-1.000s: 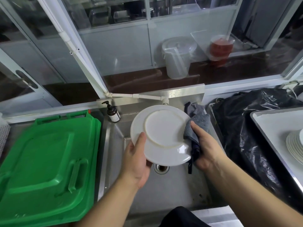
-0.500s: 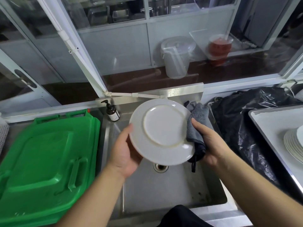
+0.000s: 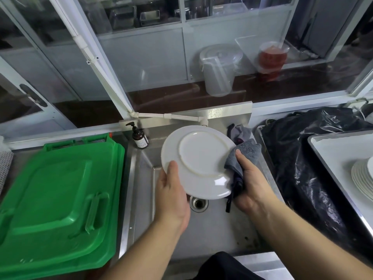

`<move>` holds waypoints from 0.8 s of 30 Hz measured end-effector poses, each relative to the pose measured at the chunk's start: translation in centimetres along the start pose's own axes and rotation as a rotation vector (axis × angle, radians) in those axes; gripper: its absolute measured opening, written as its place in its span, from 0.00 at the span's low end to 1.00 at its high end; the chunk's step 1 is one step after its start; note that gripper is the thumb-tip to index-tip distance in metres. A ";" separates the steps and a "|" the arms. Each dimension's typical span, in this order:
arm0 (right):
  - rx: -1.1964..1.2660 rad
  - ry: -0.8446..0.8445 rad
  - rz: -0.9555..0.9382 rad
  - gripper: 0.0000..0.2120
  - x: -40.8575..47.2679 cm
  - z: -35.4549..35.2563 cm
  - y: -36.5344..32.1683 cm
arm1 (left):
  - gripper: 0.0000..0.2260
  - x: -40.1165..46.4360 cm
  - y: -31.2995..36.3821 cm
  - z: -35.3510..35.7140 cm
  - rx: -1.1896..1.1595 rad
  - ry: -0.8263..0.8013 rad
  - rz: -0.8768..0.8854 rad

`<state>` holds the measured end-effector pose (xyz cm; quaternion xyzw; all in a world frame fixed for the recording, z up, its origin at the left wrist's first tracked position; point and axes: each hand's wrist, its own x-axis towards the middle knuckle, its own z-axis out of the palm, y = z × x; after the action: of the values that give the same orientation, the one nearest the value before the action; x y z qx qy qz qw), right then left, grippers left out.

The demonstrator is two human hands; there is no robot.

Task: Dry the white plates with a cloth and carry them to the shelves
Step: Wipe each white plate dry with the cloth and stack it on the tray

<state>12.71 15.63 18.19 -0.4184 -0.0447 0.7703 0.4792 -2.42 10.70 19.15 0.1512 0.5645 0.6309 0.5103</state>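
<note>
Over the sink [image 3: 212, 235] the left hand [image 3: 171, 190] pinched the white plate [image 3: 198, 162] by its near rim, underside up, while the right hand [image 3: 250, 184] clutched the grey cloth [image 3: 242, 156] against the far edge; so slight a left grip could let it slip into the basin

White plate [image 3: 201, 160] underside up, grey cloth [image 3: 244, 154] at its rim.

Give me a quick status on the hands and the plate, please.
Left hand grips plate rim, underside up, over sink. Right hand presses cloth on its right edge. Nothing in the way.
</note>
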 end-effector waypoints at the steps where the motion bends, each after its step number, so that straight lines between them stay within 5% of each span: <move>1: 0.033 0.005 -0.007 0.22 -0.1 0.1 0.4 | 0.10 -0.2 -0.2 0.3 -0.004 -0.004 0.006; 9: -0.049 -0.043 -0.036 0.18 0.3 -1.7 -1.2 | 0.14 0.5 -0.2 -1.0 -0.016 -0.163 -0.090; 16: -0.232 -0.082 0.014 0.13 0.4 -2.9 -4.0 | 0.14 3.7 4.6 -4.5 0.081 -0.522 -0.196; 24: -0.066 0.013 -0.046 0.18 0.7 -0.9 -1.0 | 0.12 1.4 1.6 -2.5 -0.148 -0.326 -0.159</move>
<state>13.92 16.41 17.61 -0.4379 -0.0767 0.7544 0.4830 -5.72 10.74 19.19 0.1684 0.4368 0.5955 0.6529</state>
